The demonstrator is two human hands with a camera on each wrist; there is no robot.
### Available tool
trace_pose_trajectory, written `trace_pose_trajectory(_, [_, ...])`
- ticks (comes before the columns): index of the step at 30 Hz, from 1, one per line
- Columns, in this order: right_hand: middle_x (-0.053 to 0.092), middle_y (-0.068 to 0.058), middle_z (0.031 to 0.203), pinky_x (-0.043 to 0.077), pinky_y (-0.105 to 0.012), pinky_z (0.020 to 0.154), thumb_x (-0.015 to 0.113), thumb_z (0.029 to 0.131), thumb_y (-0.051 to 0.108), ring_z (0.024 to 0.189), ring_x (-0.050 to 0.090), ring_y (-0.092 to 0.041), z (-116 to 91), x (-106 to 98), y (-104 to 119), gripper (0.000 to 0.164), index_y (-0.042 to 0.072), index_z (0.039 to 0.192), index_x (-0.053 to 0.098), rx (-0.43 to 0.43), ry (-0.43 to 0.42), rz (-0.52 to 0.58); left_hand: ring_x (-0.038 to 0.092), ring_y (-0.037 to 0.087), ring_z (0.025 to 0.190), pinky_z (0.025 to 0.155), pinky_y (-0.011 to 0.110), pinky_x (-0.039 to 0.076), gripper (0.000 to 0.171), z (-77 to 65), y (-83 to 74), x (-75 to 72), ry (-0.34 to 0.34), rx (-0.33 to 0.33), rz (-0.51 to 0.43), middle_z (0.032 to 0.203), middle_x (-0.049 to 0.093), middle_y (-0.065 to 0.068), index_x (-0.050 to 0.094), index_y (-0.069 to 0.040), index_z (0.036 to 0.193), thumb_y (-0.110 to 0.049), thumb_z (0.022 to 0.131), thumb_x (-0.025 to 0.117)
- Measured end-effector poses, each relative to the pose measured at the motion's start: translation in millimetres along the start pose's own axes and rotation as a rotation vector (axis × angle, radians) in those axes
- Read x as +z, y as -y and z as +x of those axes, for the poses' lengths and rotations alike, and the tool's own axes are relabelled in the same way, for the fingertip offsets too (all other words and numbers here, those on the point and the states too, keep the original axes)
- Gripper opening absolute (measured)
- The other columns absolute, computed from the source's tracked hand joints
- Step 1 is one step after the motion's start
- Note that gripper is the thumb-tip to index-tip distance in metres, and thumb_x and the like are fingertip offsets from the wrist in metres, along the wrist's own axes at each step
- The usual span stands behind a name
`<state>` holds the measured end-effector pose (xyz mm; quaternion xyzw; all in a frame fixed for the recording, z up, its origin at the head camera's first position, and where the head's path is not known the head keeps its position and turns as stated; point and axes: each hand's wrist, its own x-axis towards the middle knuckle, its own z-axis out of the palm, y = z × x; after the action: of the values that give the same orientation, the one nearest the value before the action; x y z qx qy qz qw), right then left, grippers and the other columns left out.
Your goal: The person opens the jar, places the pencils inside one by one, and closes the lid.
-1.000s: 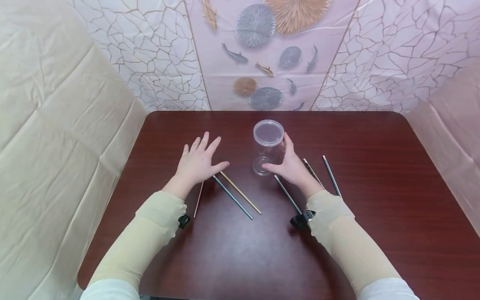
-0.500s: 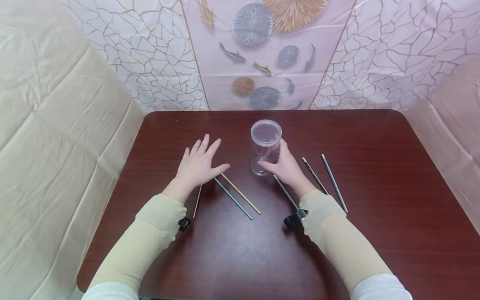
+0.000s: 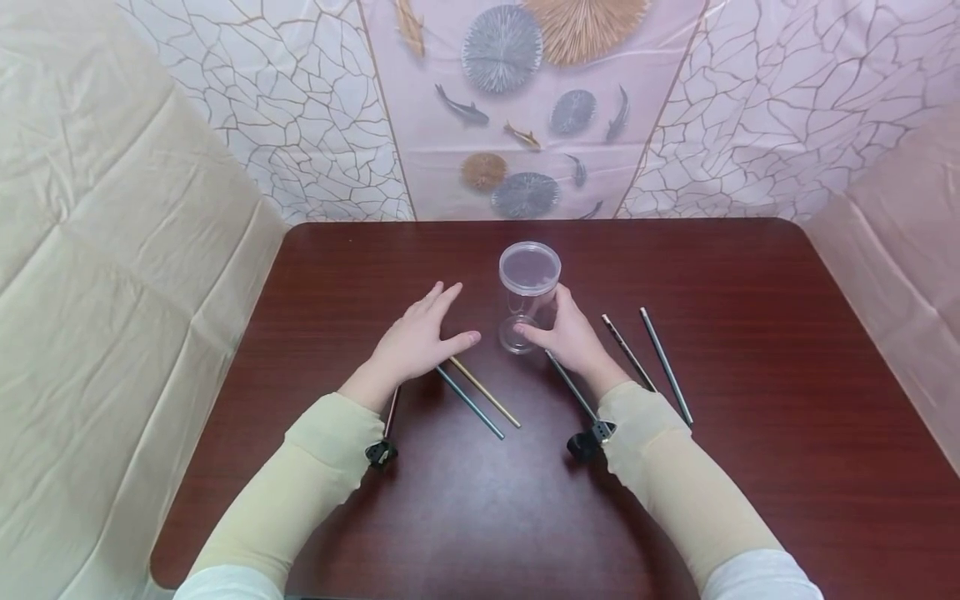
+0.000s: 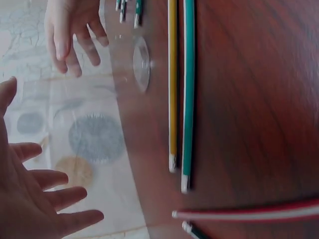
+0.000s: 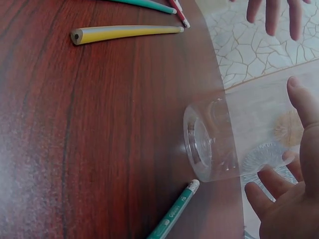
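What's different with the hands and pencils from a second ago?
The left hand moved right, closer to the clear jar. Nothing was visibly picked up or let go. The right hand stayed at the jar, which still stands in place, and the pencils stayed put.

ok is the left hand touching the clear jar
No, in the head view a strip of table shows between the left hand and the clear jar.

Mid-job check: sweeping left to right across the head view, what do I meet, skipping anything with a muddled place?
Left hand → clear container → right hand → dark pencil → rightmost pencil.
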<state>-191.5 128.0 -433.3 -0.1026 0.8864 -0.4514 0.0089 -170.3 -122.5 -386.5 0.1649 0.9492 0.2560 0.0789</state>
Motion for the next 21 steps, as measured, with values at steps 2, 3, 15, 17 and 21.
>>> trace_pose_trajectory(2, [0.048,-0.015,0.121,0.034,-0.047,0.099,0.077,0.078,0.03,0.116,0.047,-0.031,-1,0,0,0.081,0.003,0.138,0.029,0.004,0.004,-0.004,0.024,0.028,0.138,0.106,0.049,0.025,0.083,0.7,-4.5,3.6,0.01,0.012,-0.062,0.154,0.02,0.008,0.02,-0.021,0.15,-0.062,0.085,0.052])
trace_pose_trajectory(3, [0.048,-0.015,0.121,0.034,-0.047,0.099,0.076,0.078,0.031,0.117,0.047,-0.031,-2,0,0,0.081,0.003,0.137,0.029,0.007,0.007,-0.003,0.023,0.025,0.138,0.107,0.048,0.025,0.084,1.4,-6.5,5.7,0.013,0.021,-0.092,0.153,0.021,0.007,0.02,-0.019,0.15,-0.06,0.086,0.053])
trace_pose_trajectory(15, [0.049,-0.014,0.118,0.037,-0.048,0.096,0.077,0.077,0.031,0.114,0.049,-0.033,-9,0,-1,0.079,0.003,0.135,0.031,0.003,0.01,-0.001,0.035,0.02,0.132,0.105,0.041,0.03,0.088,5.3,-28.2,35.2,-0.077,0.092,-0.277,0.145,0.037,0.01,0.024,-0.009,0.147,-0.048,0.082,0.067])
trace_pose_trajectory(17, [0.05,-0.014,0.118,0.038,-0.047,0.096,0.077,0.077,0.03,0.114,0.05,-0.033,-10,-1,0,0.079,0.002,0.135,0.031,0.001,0.013,0.001,0.035,0.019,0.132,0.105,0.041,0.031,0.089,7.8,-29.7,40.3,-0.081,0.102,-0.277,0.145,0.037,0.009,0.024,-0.01,0.147,-0.048,0.081,0.068])
trace_pose_trajectory(21, [0.05,-0.013,0.114,0.039,-0.046,0.094,0.077,0.077,0.029,0.111,0.052,-0.032,-10,-2,1,0.076,0.003,0.133,0.032,-0.013,0.01,0.007,0.036,0.018,0.131,0.104,0.041,0.032,0.092,15.4,-32.1,48.9,-0.098,0.129,-0.298,0.145,0.036,0.007,0.022,-0.012,0.147,-0.049,0.078,0.07])
